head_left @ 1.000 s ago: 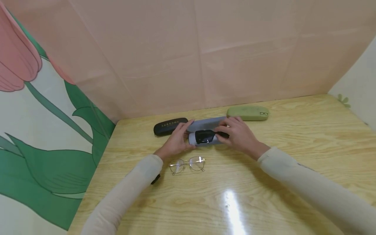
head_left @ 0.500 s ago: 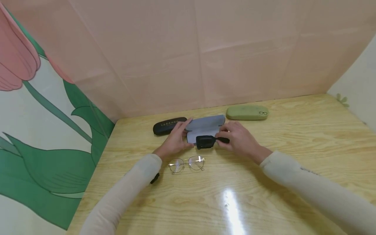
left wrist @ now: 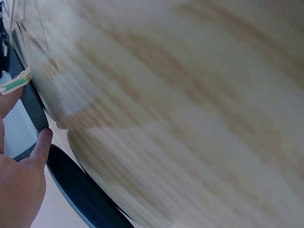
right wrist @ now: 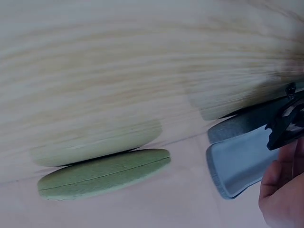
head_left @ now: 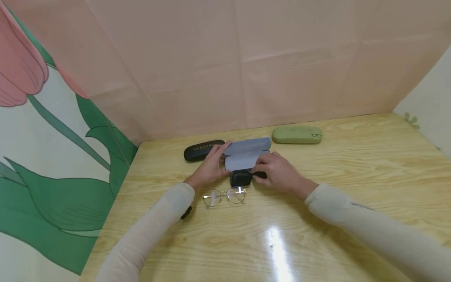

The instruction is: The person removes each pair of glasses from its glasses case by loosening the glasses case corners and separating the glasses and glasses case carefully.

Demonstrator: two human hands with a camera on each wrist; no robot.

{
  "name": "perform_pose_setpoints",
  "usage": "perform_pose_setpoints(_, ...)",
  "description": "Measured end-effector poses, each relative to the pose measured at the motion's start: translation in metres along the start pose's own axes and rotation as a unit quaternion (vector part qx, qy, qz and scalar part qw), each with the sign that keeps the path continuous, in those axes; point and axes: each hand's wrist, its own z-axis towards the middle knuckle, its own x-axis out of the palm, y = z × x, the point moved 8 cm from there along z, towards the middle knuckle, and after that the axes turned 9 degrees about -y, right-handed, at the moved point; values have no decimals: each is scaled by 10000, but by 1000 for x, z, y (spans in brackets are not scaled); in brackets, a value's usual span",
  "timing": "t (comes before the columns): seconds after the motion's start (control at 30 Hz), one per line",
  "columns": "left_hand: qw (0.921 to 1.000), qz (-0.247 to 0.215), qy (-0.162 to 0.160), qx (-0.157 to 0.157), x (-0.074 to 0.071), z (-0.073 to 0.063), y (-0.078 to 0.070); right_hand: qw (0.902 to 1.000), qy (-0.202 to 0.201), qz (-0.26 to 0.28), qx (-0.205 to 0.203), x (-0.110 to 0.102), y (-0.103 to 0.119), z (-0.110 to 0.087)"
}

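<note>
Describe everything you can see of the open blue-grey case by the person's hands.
The blue-grey case lies open on the table, its lid tipped back on the far side. The long, stiff-looking lid has rounded corners; the inside looks pale and smooth, the outside darker. A notch shows at the right end of the hinge line. The left hand holds its left end. The right hand, which pinches dark glasses, hides its near right part; whether either touches it is unclear.

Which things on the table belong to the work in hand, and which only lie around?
Apparently in use:
Black thick-framed glasses, pinched by the right hand
Open blue-grey case, held by the left hand

Apparently lying about:
Round glasses with thin metal frames
Closed black case with gold lettering
Closed oblong green case
</note>
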Motion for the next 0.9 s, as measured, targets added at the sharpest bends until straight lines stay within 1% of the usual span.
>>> perform_pose_setpoints(0.2, 9999, 78, -5, 111, 0, 0, -2, 9997, 185, -51, 129, 8, 2, 3)
perform_pose_setpoints(0.37, 9999, 102, -13, 129, -1, 1, 0, 9994, 297, -56, 180, 12, 3, 4)
perform_pose_setpoints(0.53, 9997, -99, 17, 204, -1, 1, 1, 9991, 371, -38, 212, 13, 3, 5)
perform_pose_setpoints(0.67, 9995, -178, -3, 273, -2, 2, 2, 9986, 409, 40, 324, 13, 2, 6)
perform_pose_setpoints(0.9, 9998, -84, -58, 159, -2, 5, 4, 9980, 423, 136, 455, 14, 0, 8)
